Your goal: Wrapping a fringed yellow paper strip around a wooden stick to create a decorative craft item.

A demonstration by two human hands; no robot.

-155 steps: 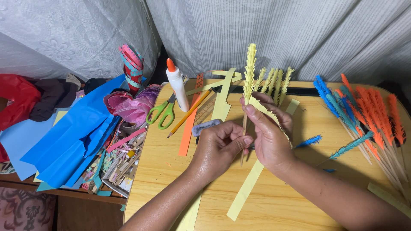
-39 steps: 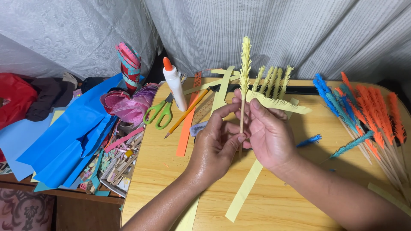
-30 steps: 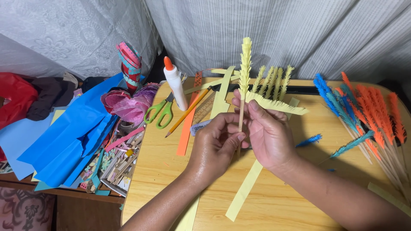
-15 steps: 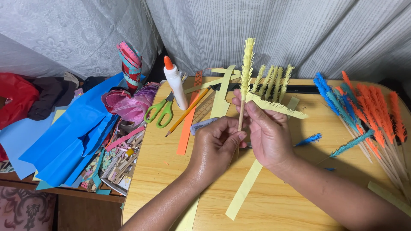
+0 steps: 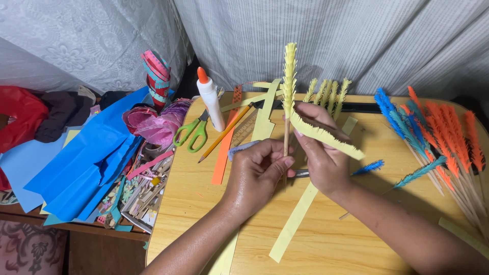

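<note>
A: Report the layout, taking the wooden table [image 5: 326, 239] as reference.

B: Off its left edge lies a heap of blue paper [image 5: 86, 163]. At its right end rests a batch of finished orange and blue fringed sticks [image 5: 433, 137]. At its back edge lie finished yellow ones [image 5: 328, 91], with a glue bottle [image 5: 210, 99], green scissors [image 5: 191, 133] and a pencil [image 5: 225, 133] to their left.

A: State of the hands?

B: Above the table's middle, the left hand [image 5: 254, 173] pinches the lower end of a thin wooden stick [image 5: 286, 140], held upright. The right hand [image 5: 323, 153] grips a yellow fringed strip [image 5: 326, 137] against it.

A: Progress?

B: The stick's upper part is wrapped. A length of strip trails loose to the right, so winding appears about half done.
</note>
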